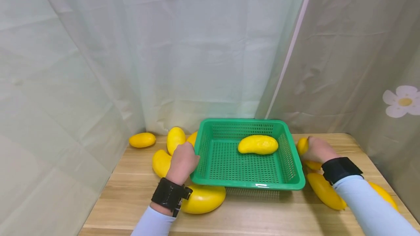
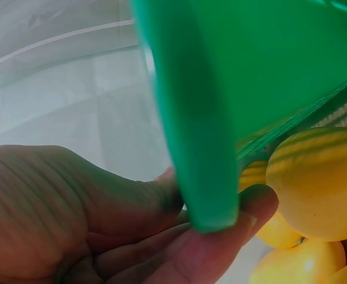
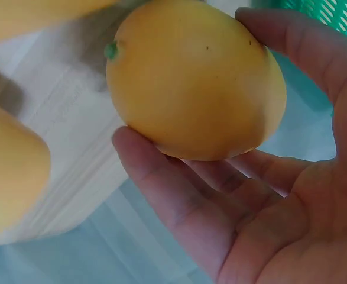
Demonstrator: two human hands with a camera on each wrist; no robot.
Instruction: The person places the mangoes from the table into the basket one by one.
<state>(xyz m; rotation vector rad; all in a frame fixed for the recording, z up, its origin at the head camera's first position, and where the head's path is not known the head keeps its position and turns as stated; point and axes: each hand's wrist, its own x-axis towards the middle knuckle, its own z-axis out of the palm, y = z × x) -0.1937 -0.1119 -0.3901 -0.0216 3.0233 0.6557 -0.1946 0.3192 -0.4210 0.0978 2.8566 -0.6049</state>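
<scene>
I have the left hand [image 1: 183, 160] pinching the left rim of a green basket [image 1: 242, 183], a shallow rectangle with slotted walls and gridded floor, which is between both hands and holds one long, slightly lumpy yellow fruit [image 1: 258, 145]. Just beyond its right side, I see the right hand [image 1: 317, 150] curled round a plump orange-yellow mango [image 3: 197, 83], smooth, dark-specked and tipped with a green stem nub.

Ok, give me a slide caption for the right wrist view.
Right hand holding a yellow fruit with a small green tip, a green basket partly visible at upper right.
</scene>
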